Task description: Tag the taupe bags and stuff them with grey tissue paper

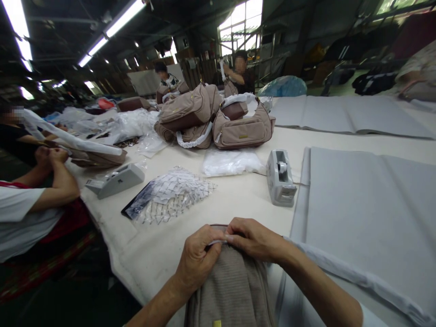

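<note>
A taupe fabric bag point(235, 286) with a small gold-coloured plate stands at the table's front edge, close to my body. My left hand point(199, 252) is closed on the bag's top edge, its thumb and forefinger pinching there. A sliver of white material point(215, 242) shows between those fingers; I cannot tell what it is. Meeting it at the same spot, my right hand point(250, 236) also pinches the top edge, with the other fingers curled behind the bag and partly hidden. A strap wrapped in white point(357, 272) runs off to the right beneath my right forearm.
Grey tape dispensers point(281, 177) point(117, 179) stand on the white table point(136, 250). Labels in clear plastic point(170, 193) lie between them. Finished-looking taupe bags point(243, 127) are piled behind. Large grey sheets point(368, 218) cover the right side. Co-workers sit left point(30, 213) and beyond.
</note>
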A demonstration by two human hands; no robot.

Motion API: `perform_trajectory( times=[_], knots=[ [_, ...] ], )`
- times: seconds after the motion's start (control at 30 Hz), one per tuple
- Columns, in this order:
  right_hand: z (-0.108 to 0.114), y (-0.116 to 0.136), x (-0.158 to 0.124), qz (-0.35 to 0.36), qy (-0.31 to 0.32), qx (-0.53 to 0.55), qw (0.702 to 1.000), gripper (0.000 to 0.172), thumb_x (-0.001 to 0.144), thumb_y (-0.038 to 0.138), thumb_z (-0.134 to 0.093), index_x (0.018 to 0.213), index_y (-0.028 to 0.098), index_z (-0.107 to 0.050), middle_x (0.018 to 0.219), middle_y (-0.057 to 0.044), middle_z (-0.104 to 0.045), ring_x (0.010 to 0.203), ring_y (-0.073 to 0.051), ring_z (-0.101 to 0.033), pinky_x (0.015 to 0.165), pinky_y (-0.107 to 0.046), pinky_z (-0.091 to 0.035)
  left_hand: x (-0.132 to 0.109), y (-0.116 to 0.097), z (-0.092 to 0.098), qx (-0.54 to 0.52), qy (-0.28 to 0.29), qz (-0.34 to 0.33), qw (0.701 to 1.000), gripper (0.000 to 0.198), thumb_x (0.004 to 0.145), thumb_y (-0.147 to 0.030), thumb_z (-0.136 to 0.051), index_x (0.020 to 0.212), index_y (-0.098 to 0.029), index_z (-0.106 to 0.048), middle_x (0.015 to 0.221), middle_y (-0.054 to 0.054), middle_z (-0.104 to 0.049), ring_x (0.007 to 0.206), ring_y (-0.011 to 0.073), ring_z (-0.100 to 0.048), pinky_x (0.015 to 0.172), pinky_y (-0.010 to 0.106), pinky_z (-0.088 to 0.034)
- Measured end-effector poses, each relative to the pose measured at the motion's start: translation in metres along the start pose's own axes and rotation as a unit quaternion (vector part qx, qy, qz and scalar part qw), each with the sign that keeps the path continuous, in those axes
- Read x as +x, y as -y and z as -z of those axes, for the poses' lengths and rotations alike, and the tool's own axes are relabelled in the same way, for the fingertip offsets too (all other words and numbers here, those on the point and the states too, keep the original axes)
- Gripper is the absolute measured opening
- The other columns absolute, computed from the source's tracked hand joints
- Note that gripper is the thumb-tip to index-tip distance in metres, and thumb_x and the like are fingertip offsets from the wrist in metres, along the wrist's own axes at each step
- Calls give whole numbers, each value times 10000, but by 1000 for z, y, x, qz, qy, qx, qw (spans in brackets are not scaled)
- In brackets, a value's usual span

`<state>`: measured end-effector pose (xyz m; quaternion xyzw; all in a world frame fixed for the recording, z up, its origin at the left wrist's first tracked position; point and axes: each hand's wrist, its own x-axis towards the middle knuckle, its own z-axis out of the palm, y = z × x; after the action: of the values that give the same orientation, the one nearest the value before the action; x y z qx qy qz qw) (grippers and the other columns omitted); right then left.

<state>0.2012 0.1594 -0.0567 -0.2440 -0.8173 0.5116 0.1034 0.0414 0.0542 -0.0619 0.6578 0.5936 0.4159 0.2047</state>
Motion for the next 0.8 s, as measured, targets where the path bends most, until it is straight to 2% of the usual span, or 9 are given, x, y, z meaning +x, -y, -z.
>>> perform_trajectory(
  times=[0.1, 0.17, 0.27, 0.33, 0.43, 0.6, 0.7, 0.77, 0.8],
  knots=[
    [-6, 1, -5, 36, -12, -93, 995, 190, 914, 273, -436, 857, 154, -572, 852, -49, -583, 771, -164, -537, 700, -275, -410, 1, -3, 5, -8, 23, 43, 999, 200, 767, -89, -493, 807, -190, -661, 775, 8, -641, 753, 143, -603, 714, 233, -453],
    [-10, 3, -8, 52, -18, -138, 989, 189, 931, 243, -392, 879, 148, -546, 872, -64, -569, 782, -171, -531, 724, -295, -414, 5, -6, 11, -43, 52, 82, 994, 212, 760, -111, -482, 869, -182, -649, 793, 5, -653, 769, 151, -604, 730, 240, -451],
    [-15, 6, -11, 57, -14, -170, 984, 182, 937, 215, -366, 891, 144, -527, 888, -75, -561, 788, -177, -526, 730, -302, -420, 16, -13, 20, -79, 116, 161, 977, 266, 809, -232, -471, 1025, -166, -612, 751, -2, -656, 708, 160, -599, 656, 243, -449],
    [-16, 7, -12, 63, -18, -183, 981, 181, 939, 212, -362, 901, 142, -524, 887, -77, -560, 795, -179, -524, 731, -302, -420, 25, -20, 24, -45, 150, 194, 969, 247, 810, -302, -508, 944, -153, -652, 730, 7, -668, 692, 167, -599, 625, 238, -435],
    [-15, 6, -13, 65, -32, -200, 977, 186, 942, 224, -366, 895, 139, -525, 875, -76, -559, 794, -180, -523, 725, -296, -421, 35, -30, 24, 32, 183, 185, 965, 184, 764, -286, -573, 720, -154, -693, 717, 14, -686, 711, 173, -606, 644, 233, -419],
    [-16, 13, -14, 67, -35, -242, 967, 153, 912, 192, -407, 892, 130, -546, 899, -91, -578, 816, -188, -532, 745, -303, -424, 30, -36, 20, 67, 169, 160, 970, 152, 775, -257, -550, 727, -177, -669, 736, -5, -681, 732, 168, -610, 677, 230, -415],
    [-11, 14, -18, 70, -40, -202, 976, 173, 905, 250, -444, 920, 145, -580, 901, -84, -608, 810, -189, -549, 730, -299, -429, 20, -33, 17, 86, 158, 150, 972, 183, 810, -269, -505, 691, -183, -616, 684, -13, -641, 681, 158, -586, 632, 226, -399],
    [3, 7, -24, 55, -95, -116, 987, 207, 888, 295, -485, 1009, 170, -596, 915, -62, -633, 814, -181, -564, 737, -288, -430, 13, -30, 15, 96, 143, 144, 975, 209, 831, -297, -483, 689, -189, -594, 661, -21, -613, 650, 148, -570, 603, 221, -385],
    [14, 0, -28, 27, -158, -63, 985, 220, 873, 314, -507, 1021, 183, -605, 900, -47, -640, 808, -175, -567, 740, -281, -429, 10, -29, 15, 96, 134, 139, 976, 223, 839, -314, -474, 692, -192, -588, 658, -23, -604, 642, 144, -566, 597, 217, -383]
  ],
)
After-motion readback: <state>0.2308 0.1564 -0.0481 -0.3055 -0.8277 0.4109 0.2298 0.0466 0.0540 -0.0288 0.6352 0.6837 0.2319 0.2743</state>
